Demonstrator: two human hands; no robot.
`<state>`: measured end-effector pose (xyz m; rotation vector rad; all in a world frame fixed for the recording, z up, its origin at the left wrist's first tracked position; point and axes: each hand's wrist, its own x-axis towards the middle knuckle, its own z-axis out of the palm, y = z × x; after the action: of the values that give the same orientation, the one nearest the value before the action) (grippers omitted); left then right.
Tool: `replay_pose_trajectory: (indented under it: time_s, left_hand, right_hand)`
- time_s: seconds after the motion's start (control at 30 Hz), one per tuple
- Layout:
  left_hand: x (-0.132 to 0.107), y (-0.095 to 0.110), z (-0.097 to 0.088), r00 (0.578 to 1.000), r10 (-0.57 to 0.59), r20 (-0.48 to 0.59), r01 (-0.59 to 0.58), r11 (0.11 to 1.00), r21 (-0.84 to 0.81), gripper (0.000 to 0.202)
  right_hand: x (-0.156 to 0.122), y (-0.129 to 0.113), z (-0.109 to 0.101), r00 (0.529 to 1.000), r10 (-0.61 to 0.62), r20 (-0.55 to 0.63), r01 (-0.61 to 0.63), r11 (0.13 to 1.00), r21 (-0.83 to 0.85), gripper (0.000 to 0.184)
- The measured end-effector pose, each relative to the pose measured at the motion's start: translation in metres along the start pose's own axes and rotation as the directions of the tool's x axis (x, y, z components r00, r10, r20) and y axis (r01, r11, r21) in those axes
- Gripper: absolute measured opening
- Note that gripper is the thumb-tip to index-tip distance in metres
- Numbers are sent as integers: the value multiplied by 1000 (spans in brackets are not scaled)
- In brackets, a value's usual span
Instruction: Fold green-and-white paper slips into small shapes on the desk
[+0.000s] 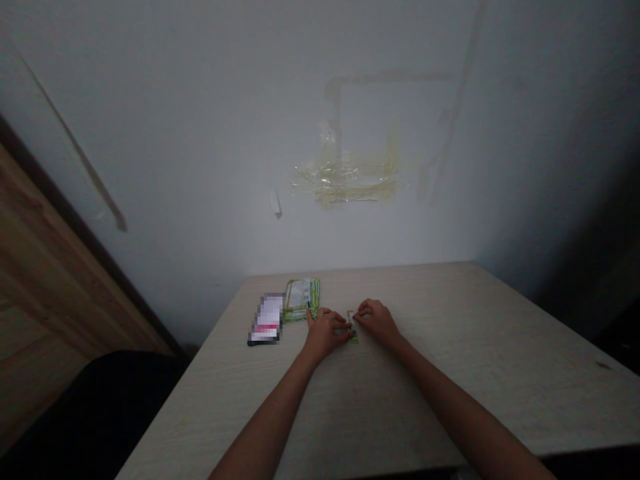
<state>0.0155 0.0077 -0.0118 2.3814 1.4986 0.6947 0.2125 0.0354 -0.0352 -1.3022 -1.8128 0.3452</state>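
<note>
Lower centre of frame, small green-and-white piece [355,338] on the pale bench [440,387], partly covered, between left hand [327,333] and right hand [379,320]; both have bent fingers with tips at the piece, left on its left side, right on its upper right, too small and dim to tell if either is clamped on it or just touching. Stack of green-and-white cards [301,295] just up-left of the left hand, phone [267,319] with blurred-out screen beside the stack, further left. Wall [200,147] behind, clear tape [345,179] stuck on it upper centre, wooden panel [45,247] at left edge.
</note>
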Motion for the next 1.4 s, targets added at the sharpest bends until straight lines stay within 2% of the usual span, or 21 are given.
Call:
replay_pose_trajectory:
  time_s: [0.33, 0.57, 0.67, 0.83, 0.93, 1.17, 1.4]
  left_hand:
    - [2, -1, 0, 1000, 10, 12, -10, 1000, -19, 23]
    - [2, -3, 1, 1000, 17, 1, -17, 1000, -16, 23]
    - [1, -1, 1, 1000, 9, 0, -9, 1000, -9, 22]
    - [0, 1, 0, 1000, 17, -7, -17, 1000, 27, 23]
    - [0, 0, 1, 1000, 15, -17, -14, 999, 47, 23]
    - [0, -4, 6, 989, -67, -133, 82, 990, 112, 38]
    - [1, -5, 11, 989, -53, -137, 73, 987, 143, 31]
  right_hand:
    - [3, -3, 3, 1000, -4, -20, 1, 987, -159, 6]
    - [2, -8, 3, 1000, 13, 6, -12, 979, -205, 10]
    - [2, -7, 3, 999, 16, 30, -10, 980, -198, 16]
    - [0, -1, 2, 998, -4, 65, 10, 996, -87, 23]
    - [-2, 4, 2, 999, -3, 39, 7, 996, -87, 31]
    - [-7, 4, 1, 991, -89, 98, 105, 980, -171, 19]
    - [-13, 2, 0, 989, -103, 104, 120, 977, -174, 22]
